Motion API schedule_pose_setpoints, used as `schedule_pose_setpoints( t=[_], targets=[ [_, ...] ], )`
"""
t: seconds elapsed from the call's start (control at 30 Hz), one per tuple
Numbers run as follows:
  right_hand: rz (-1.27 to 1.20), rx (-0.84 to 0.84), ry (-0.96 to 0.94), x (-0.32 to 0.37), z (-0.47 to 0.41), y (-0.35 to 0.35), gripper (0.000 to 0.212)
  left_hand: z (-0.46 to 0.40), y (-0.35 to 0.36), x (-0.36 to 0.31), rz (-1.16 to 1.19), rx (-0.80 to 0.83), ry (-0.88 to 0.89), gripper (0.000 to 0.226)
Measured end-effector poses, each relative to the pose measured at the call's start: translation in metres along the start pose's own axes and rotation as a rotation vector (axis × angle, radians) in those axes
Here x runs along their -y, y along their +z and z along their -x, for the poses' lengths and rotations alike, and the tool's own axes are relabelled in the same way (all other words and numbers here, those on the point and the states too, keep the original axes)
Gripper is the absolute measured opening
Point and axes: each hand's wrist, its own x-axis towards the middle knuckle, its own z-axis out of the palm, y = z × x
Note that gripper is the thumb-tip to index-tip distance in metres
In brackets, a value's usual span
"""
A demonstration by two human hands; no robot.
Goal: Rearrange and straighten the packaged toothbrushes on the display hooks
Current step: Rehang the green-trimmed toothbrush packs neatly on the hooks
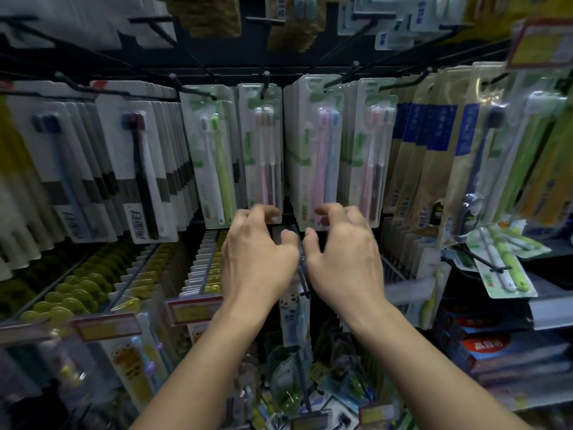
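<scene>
Packaged toothbrushes hang in rows on black display hooks. My left hand (257,243) is raised under the pack with pink and dark brushes (263,156). Its loosely curled fingertips touch that pack's bottom edge, and the thumb hangs free below. My right hand (341,246) is beside it under the pack with a pink and a blue brush (324,156). Its curled fingertips lie on that pack's lower front, with the thumb just beneath the edge. Neither hand plainly grips a pack. A white-and-green brush pack (214,156) hangs to the left.
White packs with dark brushes (139,169) fill the left hooks, and gold-and-blue packs (428,156) the right. Long hooks with yellow packs (93,283) and price tags (192,308) jut out below my arms. A tilted green pack (502,268) sticks out at the right.
</scene>
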Motion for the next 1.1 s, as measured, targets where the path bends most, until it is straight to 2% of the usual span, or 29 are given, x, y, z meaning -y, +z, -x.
schedule_pose_setpoints(
  t=[0.23, 0.4, 0.57, 0.73, 1.1],
  targets=[
    [-0.085, 0.088, -0.048, 0.036, -0.014, 0.021, 0.04, -0.026, -0.027, 0.006, 0.016, -0.057, -0.078, 0.031],
    [-0.092, 0.081, -0.027, 0.064, -0.037, 0.038, 0.052, -0.065, -0.041, 0.012, -0.003, -0.067, -0.17, 0.029],
    [-0.055, 0.081, -0.041, 0.072, -0.044, 0.057, 0.061, -0.074, -0.041, 0.032, -0.017, -0.1, -0.132, 0.029],
    [0.04, 0.086, -0.091, 0.069, -0.04, 0.068, 0.056, -0.081, -0.042, 0.038, 0.02, -0.158, -0.06, 0.021],
    [0.077, 0.213, -0.063, 0.068, -0.046, 0.074, 0.059, -0.085, -0.032, 0.042, -0.03, 0.033, -0.109, 0.024]
  ],
)
